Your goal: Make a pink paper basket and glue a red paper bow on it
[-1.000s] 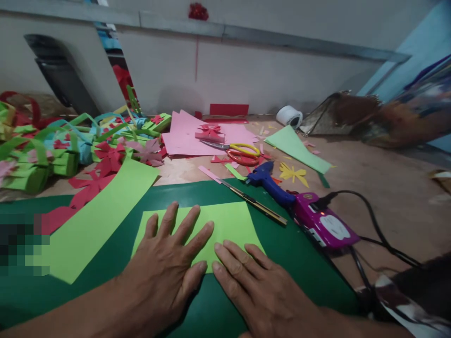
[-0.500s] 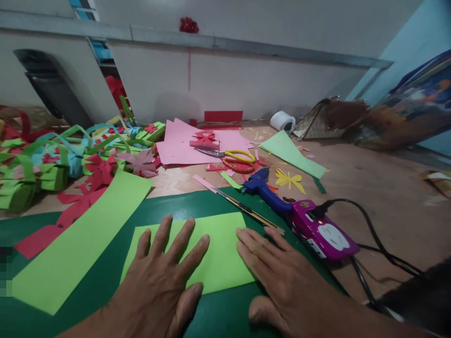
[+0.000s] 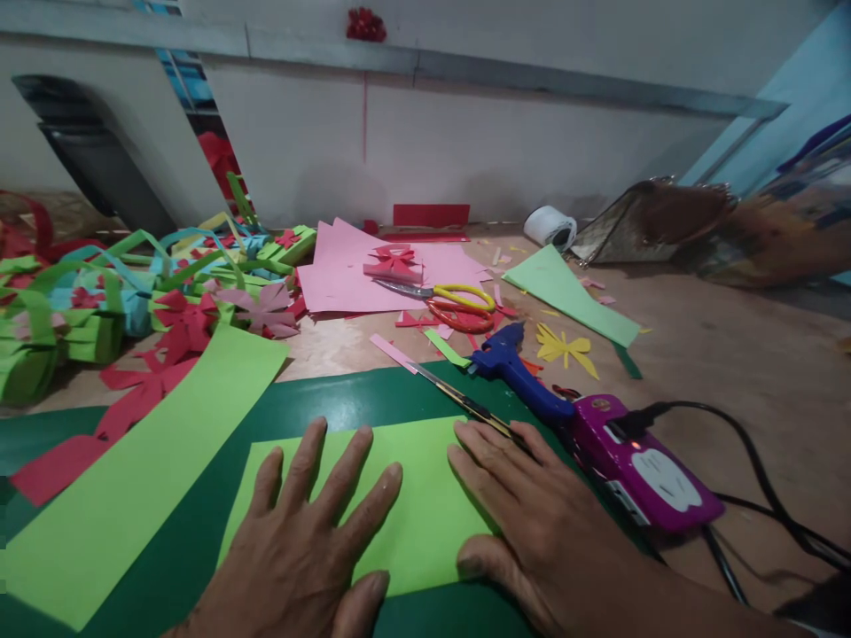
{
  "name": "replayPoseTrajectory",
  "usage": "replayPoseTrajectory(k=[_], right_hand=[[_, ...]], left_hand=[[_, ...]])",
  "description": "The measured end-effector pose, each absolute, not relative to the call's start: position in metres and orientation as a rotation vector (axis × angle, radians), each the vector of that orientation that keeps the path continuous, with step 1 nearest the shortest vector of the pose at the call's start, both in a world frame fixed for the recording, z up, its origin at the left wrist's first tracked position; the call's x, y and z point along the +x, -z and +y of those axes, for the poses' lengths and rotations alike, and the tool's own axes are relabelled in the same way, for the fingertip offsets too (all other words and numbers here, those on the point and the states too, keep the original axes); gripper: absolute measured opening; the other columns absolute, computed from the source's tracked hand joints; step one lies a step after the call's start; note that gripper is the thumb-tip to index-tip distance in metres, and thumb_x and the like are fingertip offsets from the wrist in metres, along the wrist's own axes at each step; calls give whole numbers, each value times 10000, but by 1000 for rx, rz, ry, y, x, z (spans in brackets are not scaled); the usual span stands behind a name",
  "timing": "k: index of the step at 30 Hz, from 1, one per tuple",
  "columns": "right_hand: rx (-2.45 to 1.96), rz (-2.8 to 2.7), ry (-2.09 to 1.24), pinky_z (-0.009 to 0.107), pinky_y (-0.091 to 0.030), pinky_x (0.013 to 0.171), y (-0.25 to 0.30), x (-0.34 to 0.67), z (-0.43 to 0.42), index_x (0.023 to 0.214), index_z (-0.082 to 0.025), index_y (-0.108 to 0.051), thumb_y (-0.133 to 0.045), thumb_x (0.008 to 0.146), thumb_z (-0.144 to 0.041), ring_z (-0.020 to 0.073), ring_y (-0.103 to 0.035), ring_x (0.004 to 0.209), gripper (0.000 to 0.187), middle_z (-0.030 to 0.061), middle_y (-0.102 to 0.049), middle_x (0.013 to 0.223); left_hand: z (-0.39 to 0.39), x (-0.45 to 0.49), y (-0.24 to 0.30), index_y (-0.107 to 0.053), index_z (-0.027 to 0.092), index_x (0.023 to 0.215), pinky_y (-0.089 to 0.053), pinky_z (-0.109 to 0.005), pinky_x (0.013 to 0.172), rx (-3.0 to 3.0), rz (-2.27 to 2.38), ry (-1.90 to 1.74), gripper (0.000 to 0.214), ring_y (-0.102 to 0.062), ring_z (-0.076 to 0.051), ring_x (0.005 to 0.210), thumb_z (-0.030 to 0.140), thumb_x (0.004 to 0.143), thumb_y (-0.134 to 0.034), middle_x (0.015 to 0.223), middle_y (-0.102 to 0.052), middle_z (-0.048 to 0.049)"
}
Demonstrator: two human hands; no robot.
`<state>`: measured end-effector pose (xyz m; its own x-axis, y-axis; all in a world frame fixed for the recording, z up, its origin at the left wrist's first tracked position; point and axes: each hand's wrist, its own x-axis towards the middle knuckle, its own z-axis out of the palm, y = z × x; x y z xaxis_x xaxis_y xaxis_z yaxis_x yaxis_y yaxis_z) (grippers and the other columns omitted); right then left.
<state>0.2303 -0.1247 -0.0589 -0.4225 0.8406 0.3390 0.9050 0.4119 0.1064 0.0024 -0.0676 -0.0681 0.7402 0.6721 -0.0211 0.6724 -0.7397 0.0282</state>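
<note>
A light green sheet of paper lies flat on the dark green mat. My left hand presses on its left part with the fingers spread. Over the sheet's right edge lies my right hand, fingers stretched out and near one another, thumb apart. Just beyond the right fingertips is a craft knife, partly hidden by that hand. To the left rests a long light green paper strip, partly over red paper flowers.
A blue glue gun lies beside a purple power strip with black cables. Scissors rest on pink paper sheets. Small paper baskets crowd the left. A yellow paper butterfly and a white roll are farther back.
My right thumb has moved in onto the sheet's lower right edge. The view has shifted slightly, and both hands stay on the sheet.
</note>
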Motion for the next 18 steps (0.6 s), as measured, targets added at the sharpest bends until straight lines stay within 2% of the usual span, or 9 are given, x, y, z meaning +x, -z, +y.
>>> replayPoseTrajectory(k=[3,6,8,12,15,18], right_hand=[[-1548,-2268,255,372,-509,833,54,237,-128,1103,-109,-608,-409,934,-253,235,-649,997,298,133,-699,1081],[-1672,-2104,-26,265,-515,663,47,246,-129,984,-185,-620,-439,907,-191,170,-673,786,197,56,-723,911],[-1817,-1982,-320,244,-489,583,42,250,-127,914,-224,-616,-470,892,-213,146,-648,677,148,10,-708,820],[-1910,-1693,-884,221,-438,525,37,248,-121,938,-220,-582,-499,864,-222,118,-585,601,111,-16,-654,737],[-1857,-1527,-1138,207,-406,509,36,240,-115,894,-205,-569,-515,825,-196,100,-534,577,88,-38,-582,686],[-1835,-1415,-1245,199,-384,512,36,234,-109,835,-188,-560,-539,771,-168,84,-484,563,70,-53,-530,654]], left_hand=[[-68,2,67,-360,391,1390,-230,-659,997,2904,1113,-7,606,-162,-440,1367,478,812,-519,1504,-307,-35],[-69,2,65,-364,386,1390,-235,-654,993,2905,1110,-13,599,-173,-438,1365,480,816,-507,1497,-320,-39],[-69,1,64,-371,382,1388,-238,-647,994,2909,1110,-23,590,-173,-434,1367,471,820,-500,1497,-321,-43],[-69,-4,67,-385,382,1382,-241,-632,990,2922,1114,-40,584,-175,-427,1370,460,815,-500,1497,-320,-47],[-70,-11,73,-375,398,1383,-246,-613,985,2948,1109,-35,599,-191,-421,1367,483,803,-501,1495,-324,-39],[-72,-18,78,-375,403,1382,-228,-614,983,2986,1105,-32,608,-195,-425,1364,503,795,-501,1491,-332,-43]])
